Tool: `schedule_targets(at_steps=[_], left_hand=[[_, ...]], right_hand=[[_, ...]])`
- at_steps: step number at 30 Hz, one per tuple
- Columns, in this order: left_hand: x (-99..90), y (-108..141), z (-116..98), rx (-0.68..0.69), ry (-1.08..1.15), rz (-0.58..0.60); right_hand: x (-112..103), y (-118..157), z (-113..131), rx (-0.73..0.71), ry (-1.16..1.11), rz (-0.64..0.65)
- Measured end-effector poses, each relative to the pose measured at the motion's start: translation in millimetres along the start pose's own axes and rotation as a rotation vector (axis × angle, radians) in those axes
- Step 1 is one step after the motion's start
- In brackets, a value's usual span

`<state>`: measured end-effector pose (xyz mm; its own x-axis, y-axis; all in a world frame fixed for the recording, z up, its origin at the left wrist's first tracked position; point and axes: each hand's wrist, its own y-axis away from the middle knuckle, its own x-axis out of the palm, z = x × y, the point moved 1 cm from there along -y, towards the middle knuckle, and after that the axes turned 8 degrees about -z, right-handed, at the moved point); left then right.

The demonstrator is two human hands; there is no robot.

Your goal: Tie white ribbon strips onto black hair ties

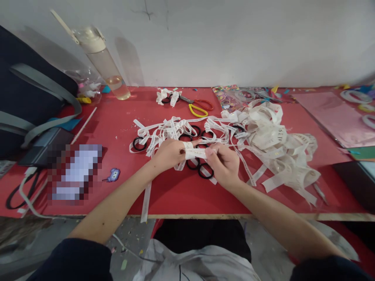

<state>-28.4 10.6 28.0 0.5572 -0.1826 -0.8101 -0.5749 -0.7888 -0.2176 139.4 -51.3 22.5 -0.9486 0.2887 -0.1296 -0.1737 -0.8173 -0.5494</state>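
Currently, the left hand (172, 151) and right hand (226, 160) each have their grip closed on a short white ribbon (195, 153), stretched between them midway along the bench (181, 201), just behind black rings (206, 177); scissors (187, 100) lie near its back edge.

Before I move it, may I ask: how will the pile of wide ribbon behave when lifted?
The wide ribbon pile is probably floppy, given its loose loops. It is likely light, since it looks thin. It may tangle, because many strands overlap.
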Motion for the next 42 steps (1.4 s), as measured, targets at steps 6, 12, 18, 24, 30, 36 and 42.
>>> schedule_targets(at_steps=[6,12,18,24,30,36,42], left_hand=[[1.3,2,1,0.084,-0.151,0.011],[-1.0,2,0,0.092,-0.153,0.042],[1.3,2,1,0.065,-0.142,-0.003],[-2.5,5,-4,0.045,0.232,-0.033],[-0.2,8,-15,-0.073,0.774,-0.115],[7.7,8,-10,-0.252,0.850,-0.196],[-1.3,7,1,-0.316,0.819,-0.278]], right_hand=[[-7,-3,13,-0.578,0.128,0.160],[-11,-5,7,-0.416,0.159,0.003],[-8,-2,11,-0.528,0.109,0.162],[-12,-3,-4,-0.124,0.084,-0.115],[0,-4,-7,0.226,-0.165,0.002],[4,-8,-6,0.272,-0.129,0.093],[-3,-14,-10,-0.004,0.139,0.243]])
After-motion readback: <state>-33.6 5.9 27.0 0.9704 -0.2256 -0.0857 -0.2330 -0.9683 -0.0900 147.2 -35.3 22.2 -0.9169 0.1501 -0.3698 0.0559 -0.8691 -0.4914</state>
